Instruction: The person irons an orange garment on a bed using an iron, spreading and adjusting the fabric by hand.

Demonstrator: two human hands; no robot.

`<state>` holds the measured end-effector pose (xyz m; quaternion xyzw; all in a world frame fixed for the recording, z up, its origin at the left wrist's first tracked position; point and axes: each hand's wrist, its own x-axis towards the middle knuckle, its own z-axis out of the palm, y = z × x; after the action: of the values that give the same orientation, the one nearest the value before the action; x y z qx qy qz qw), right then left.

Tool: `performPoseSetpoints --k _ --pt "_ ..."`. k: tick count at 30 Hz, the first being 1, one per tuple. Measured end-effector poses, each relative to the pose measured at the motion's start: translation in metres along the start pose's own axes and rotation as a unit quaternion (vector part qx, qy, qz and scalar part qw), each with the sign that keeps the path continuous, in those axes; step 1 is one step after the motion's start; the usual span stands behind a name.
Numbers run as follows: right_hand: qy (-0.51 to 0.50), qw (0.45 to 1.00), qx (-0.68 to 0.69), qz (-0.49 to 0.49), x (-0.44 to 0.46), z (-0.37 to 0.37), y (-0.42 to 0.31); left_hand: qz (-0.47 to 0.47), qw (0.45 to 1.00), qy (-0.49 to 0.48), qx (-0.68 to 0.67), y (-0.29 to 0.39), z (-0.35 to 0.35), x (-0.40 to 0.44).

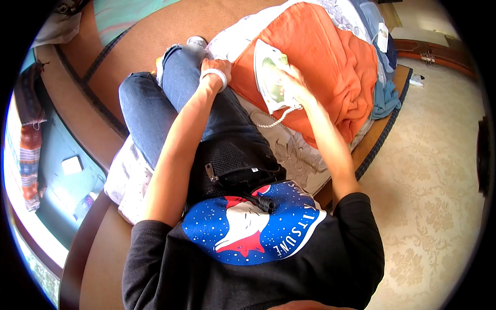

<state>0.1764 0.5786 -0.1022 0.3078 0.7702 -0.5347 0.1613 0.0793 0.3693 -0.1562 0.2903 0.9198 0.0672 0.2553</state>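
My right hand [290,85] is wrapped round the handle of a white and green clothes iron [264,77]. The iron rests on an orange cloth [323,62], which is smooth near the iron and bunched in folds towards the right. A pale braided cord [268,123] curls from the iron's heel. My left hand [216,70], with a white band at the wrist, is closed at the cloth's left edge beside my knee. It seems to pinch the edge, though the fingertips are partly hidden.
Under the orange cloth lies a white patterned sheet [227,44] on a woven mat [155,31]. Blue garments [386,98] lie at the right, near the mat's dark edge. Beyond is a patterned floor [413,181]. A black bag [232,160] sits on my lap.
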Motion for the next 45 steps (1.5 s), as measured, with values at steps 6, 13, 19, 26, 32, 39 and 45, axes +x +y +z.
performPoseSetpoints --k 6,13,19,26,32,39,45 --pt "-0.089 0.969 0.229 -0.018 -0.009 0.009 0.007 -0.005 1.0 -0.015 -0.004 0.001 -0.001 0.002" --pt "-0.02 0.967 0.249 -0.057 0.013 0.018 -0.002 -0.003 1.0 0.0 -0.002 0.0 0.003 0.003" --pt "0.029 0.963 0.263 -0.043 0.031 0.014 -0.021 -0.003 1.0 0.007 -0.015 0.0 0.002 0.002" --pt "0.05 0.983 0.173 -0.045 0.061 -0.02 -0.029 0.004 1.0 0.018 -0.013 -0.003 0.01 0.007" --pt "0.065 0.993 0.094 -0.039 0.074 -0.054 -0.035 0.006 1.0 0.019 -0.008 -0.002 0.009 0.006" --pt "0.05 0.995 0.067 -0.047 0.084 -0.074 -0.044 0.0 1.0 0.008 -0.001 -0.002 0.009 0.008" --pt "0.022 0.996 0.053 -0.074 0.111 -0.101 -0.042 -0.001 1.0 -0.004 0.001 -0.001 0.004 0.01"
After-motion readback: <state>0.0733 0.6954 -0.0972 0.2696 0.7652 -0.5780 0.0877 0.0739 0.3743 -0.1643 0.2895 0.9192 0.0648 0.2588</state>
